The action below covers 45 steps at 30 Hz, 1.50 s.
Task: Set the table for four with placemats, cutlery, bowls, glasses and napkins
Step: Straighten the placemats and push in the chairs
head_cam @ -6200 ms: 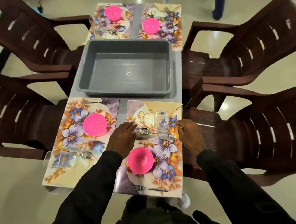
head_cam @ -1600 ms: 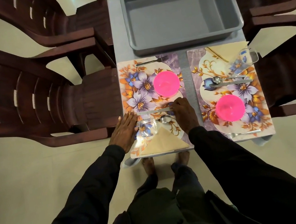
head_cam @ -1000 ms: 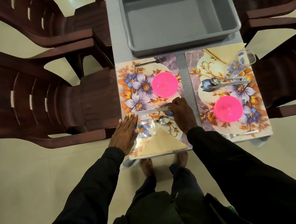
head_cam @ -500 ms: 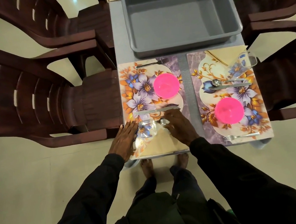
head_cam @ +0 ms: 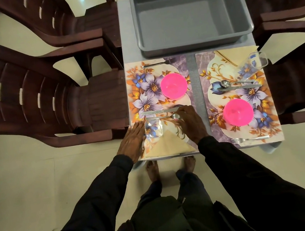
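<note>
A person's right hand (head_cam: 193, 125) sets its bent fingers (head_cam: 182, 111) at the bowl end of a spoon (head_cam: 164, 116) on the near-left placemat (head_cam: 141, 89), at the near corner of the grey tabletop (head_cam: 194, 80); whether those fingers pinch the spoon or merely touch it cannot be told. The left hand (head_cam: 131, 140) lies flat, fingers straight, on the placemat's left edge, just beside a clear glass (head_cam: 153, 128). A knife (head_cam: 159, 112) lies parallel just beyond the spoon. A folded napkin (head_cam: 169, 146) sits at the near edge between the hands. A pink bowl (head_cam: 173, 85) stands farther in, and a fork (head_cam: 159, 63) lies along the far edge. Across a bare strip of tabletop, a second placemat (head_cam: 267, 117) carries a second bowl (head_cam: 238, 112), cutlery (head_cam: 239, 87), a second glass (head_cam: 253, 62) and a second napkin (head_cam: 238, 54). A grey tub (head_cam: 195, 40) stands just beyond both placemats, and dark brown chairs (head_cam: 24, 91) crowd each side.
</note>
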Tool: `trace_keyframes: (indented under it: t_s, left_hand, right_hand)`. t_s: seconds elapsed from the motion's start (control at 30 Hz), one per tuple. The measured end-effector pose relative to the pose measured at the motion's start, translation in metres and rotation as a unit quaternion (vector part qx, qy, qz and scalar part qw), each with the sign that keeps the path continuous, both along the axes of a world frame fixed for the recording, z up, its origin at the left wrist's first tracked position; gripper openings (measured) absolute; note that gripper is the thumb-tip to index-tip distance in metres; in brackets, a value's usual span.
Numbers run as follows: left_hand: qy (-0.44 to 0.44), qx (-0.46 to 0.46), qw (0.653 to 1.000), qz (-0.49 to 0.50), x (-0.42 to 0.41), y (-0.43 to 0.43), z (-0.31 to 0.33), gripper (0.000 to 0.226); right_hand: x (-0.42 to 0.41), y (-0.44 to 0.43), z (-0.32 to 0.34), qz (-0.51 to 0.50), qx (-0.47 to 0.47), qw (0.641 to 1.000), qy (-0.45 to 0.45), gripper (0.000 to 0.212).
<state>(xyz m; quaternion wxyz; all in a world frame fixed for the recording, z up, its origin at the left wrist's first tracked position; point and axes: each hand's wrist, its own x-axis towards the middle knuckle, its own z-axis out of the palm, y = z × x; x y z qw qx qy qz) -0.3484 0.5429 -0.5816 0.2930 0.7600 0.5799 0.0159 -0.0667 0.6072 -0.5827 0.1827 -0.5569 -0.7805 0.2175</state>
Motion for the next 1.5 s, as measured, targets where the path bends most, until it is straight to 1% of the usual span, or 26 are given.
trace_keyframes:
  t_s: [0.1, 0.2, 0.33, 0.4, 0.47, 0.53, 0.57, 0.63, 0.67, 0.73, 0.8, 1.03, 1.27, 1.5]
  left_hand:
    - [-0.011, 0.007, 1.0, 0.007, 0.003, -0.001, 0.001, 0.078]
    - [-0.015, 0.012, 1.0, 0.016, 0.002, -0.005, 0.004, 0.077]
    - [-0.037, 0.019, 0.998, 0.057, 0.001, -0.01, 0.011, 0.066]
    - [-0.076, -0.005, 0.993, 0.089, 0.002, -0.01, 0.02, 0.069]
    - [-0.125, -0.047, 0.983, 0.127, 0.004, -0.009, 0.031, 0.078]
    - [-0.182, -0.095, 0.964, 0.169, 0.009, -0.006, 0.042, 0.088]
    - [-0.212, -0.11, 0.953, 0.185, 0.012, -0.005, 0.045, 0.089]
    - [-0.248, -0.116, 0.94, 0.205, 0.018, -0.002, 0.05, 0.084]
    - [-0.256, -0.105, 0.938, 0.209, 0.02, -0.001, 0.051, 0.079]
    - [-0.271, -0.078, 0.936, 0.209, 0.025, 0.004, 0.055, 0.064]
    - [-0.278, -0.064, 0.938, 0.198, 0.03, 0.008, 0.056, 0.056]
    - [-0.289, -0.071, 0.932, 0.204, 0.044, 0.026, 0.049, 0.07]
    - [-0.303, -0.1, 0.921, 0.221, 0.06, 0.038, 0.052, 0.071]
    - [-0.294, -0.099, 0.925, 0.217, 0.064, 0.037, 0.051, 0.07]
  right_hand:
    - [0.001, 0.002, 0.0, -0.012, 0.01, 1.0, -0.003, 0.043]
    - [0.002, 0.004, -0.003, -0.014, 0.024, 1.0, -0.003, 0.039]
    - [0.003, 0.004, -0.006, -0.019, 0.035, 0.999, -0.013, 0.031]
    - [0.001, -0.003, -0.003, -0.038, 0.041, 0.998, -0.01, 0.028]
    - [-0.001, -0.017, 0.002, -0.043, 0.05, 0.998, 0.002, 0.029]
    - [-0.003, -0.039, 0.005, -0.027, 0.046, 0.999, 0.004, 0.027]
    - [-0.004, -0.052, 0.004, -0.016, 0.036, 0.999, 0.004, 0.027]
    - [-0.004, -0.078, 0.001, 0.014, 0.009, 1.0, 0.01, 0.027]
    - [-0.003, -0.09, -0.001, 0.034, 0.001, 0.999, 0.01, 0.028]
    - [-0.001, -0.107, -0.006, 0.08, -0.004, 0.997, 0.001, 0.03]
    - [-0.001, -0.114, -0.008, 0.1, -0.001, 0.995, -0.013, 0.031]
    - [-0.006, -0.119, -0.008, 0.091, 0.005, 0.996, -0.022, 0.033]
    - [-0.004, -0.118, -0.014, 0.096, -0.006, 0.995, -0.029, 0.029]
    - [-0.004, -0.12, -0.019, 0.095, -0.009, 0.995, -0.031, 0.03]
